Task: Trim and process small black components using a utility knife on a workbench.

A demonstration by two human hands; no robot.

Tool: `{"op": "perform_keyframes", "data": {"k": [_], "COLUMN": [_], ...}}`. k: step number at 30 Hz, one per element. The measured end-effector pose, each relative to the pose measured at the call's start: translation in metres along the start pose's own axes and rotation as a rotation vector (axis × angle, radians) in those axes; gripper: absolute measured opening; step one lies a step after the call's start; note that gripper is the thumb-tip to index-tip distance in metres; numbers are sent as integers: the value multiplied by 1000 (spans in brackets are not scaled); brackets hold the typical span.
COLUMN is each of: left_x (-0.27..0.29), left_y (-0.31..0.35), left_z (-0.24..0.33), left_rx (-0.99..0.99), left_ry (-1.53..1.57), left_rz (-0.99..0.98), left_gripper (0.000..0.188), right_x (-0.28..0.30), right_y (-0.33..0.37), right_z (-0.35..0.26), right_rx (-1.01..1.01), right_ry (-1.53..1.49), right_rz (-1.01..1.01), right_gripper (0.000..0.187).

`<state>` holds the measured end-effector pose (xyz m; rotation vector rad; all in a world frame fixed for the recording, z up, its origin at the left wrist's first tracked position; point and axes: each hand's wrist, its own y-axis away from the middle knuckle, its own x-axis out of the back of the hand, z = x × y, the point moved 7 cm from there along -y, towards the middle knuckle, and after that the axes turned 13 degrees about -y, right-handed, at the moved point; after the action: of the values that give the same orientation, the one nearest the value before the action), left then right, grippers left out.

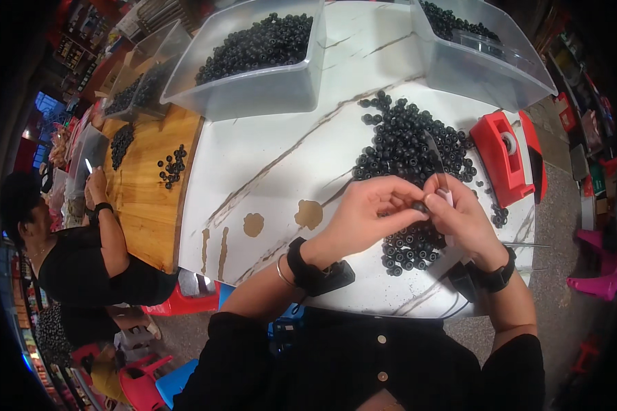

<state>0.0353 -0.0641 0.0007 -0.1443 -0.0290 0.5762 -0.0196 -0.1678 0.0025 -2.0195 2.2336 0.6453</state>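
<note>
My left hand pinches a small dark round piece between thumb and fingers. In my right hand is a knife, its blade pointing away from me and its pale handle inside the closed fingers. The right thumb meets the pinched piece. Both hands hover over the near part of a pile of black round pieces, many with a ring-like hollow in the middle. Several more of these pieces lie between my wrists.
Clear bins of black pieces stand at the far edge of the white table. A red tape dispenser is at the right. At left, another person works at a wooden table. A black object lies beside my left wrist.
</note>
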Motion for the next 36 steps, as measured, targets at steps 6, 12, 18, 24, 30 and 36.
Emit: {"op": "perform_keyframes", "data": {"k": [6,12,18,24,30,36], "left_x": [8,11,17,17,10,9], "left_y": [-1,-1,-1,-1,-1,0], "left_z": [-9,-19,-29,-33,-37,-41], "left_rx": [129,141,167,160,153,153], "left_ry": [162,172,111,217,308,367], "left_rz": [-40,16,35,88,67,83], "left_gripper": [25,23,27,22,16,15], "right_x": [-4,1,-1,-2,-4,-5], "right_y": [-5,-1,4,5,6,7], "right_z": [9,13,12,11,12,15], "right_rx": [31,61,89,135,298,312], "right_ry": [-2,-95,19,49,224,229], "right_rz": [-27,-30,-44,-51,-34,-18], "right_gripper": [13,41,32,24,24,24]}}
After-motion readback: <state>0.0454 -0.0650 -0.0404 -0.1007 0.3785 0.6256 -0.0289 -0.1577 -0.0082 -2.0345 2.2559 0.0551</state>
